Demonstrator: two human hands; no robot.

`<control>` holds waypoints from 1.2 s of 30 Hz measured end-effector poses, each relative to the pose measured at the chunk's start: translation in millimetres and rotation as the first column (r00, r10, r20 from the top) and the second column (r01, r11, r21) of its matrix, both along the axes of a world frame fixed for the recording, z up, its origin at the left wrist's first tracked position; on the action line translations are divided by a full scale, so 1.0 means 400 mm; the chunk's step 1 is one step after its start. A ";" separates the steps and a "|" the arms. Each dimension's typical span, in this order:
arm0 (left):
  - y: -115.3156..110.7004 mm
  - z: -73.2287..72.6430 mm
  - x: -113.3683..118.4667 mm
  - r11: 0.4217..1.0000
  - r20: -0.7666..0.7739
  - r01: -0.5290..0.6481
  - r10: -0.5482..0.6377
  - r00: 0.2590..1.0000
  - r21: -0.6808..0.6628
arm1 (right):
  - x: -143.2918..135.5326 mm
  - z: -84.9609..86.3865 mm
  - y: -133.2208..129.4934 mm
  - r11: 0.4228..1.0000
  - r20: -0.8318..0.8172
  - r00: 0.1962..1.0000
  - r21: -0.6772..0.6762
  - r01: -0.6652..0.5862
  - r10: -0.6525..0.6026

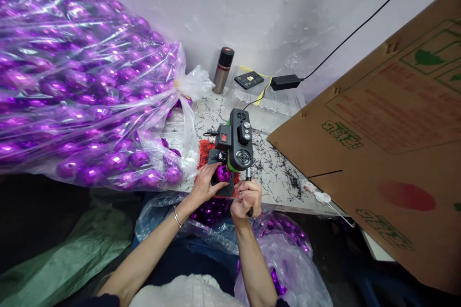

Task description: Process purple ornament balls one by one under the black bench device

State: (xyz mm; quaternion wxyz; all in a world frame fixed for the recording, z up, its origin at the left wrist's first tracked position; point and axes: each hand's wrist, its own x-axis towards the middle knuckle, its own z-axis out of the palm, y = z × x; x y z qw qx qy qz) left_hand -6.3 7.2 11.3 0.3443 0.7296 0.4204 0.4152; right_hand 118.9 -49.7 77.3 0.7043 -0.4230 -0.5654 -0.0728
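The left grip [206, 184] pinched a purple ball [224, 173] between thumb and fingers, at the near end of a black and green machine [242, 139]. The right grip [248, 199] was curled tightly around the black handle [249, 212] of that machine's lever. Beneath the machine lay a red mat [203, 149] on the desk [268, 192], where short black bits [293, 181] were scattered. Farther back were a black adapter [286, 82], a flat black remote [249, 80] and an upright flask [222, 71]. On the left bulged a tied clear bag [198, 81] of faceted purple balls [115, 160]; on the right leaned a large cardboard box [374, 153].
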 end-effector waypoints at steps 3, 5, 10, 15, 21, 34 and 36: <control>0.002 0.004 -0.002 1.000 0.006 0.010 -0.010 1.000 0.002 | -0.002 -0.006 0.005 1.000 -0.026 1.000 0.020 0.003 -0.003; 0.002 0.006 -0.003 1.000 0.009 0.019 -0.019 1.000 -0.004 | -0.004 -0.016 0.007 1.000 -0.046 0.999 0.019 0.013 -0.012; 0.009 0.011 0.000 1.000 0.031 0.023 -0.022 0.999 -0.021 | -0.007 -0.037 0.006 0.997 0.031 0.997 -0.016 0.071 -0.070; 0.008 0.003 -0.005 0.998 0.019 0.055 -0.055 0.998 -0.010 | -0.001 0.061 -0.006 0.995 -0.075 0.995 -0.082 0.060 -0.066; -0.132 0.005 -0.069 0.989 -0.057 0.135 -0.131 0.990 0.061 | 0.008 0.156 -0.024 0.983 -0.111 0.993 -0.183 0.021 -0.042; 0.180 0.279 -0.307 0.990 -0.876 -0.109 -0.021 0.482 -0.083 | 0.001 0.077 -0.036 0.988 -0.056 0.998 -0.154 0.028 -0.037; 0.175 0.283 -0.316 0.990 -0.902 -0.074 -0.077 0.424 -0.119 | -0.001 0.077 -0.036 0.988 -0.067 0.997 -0.151 0.026 -0.036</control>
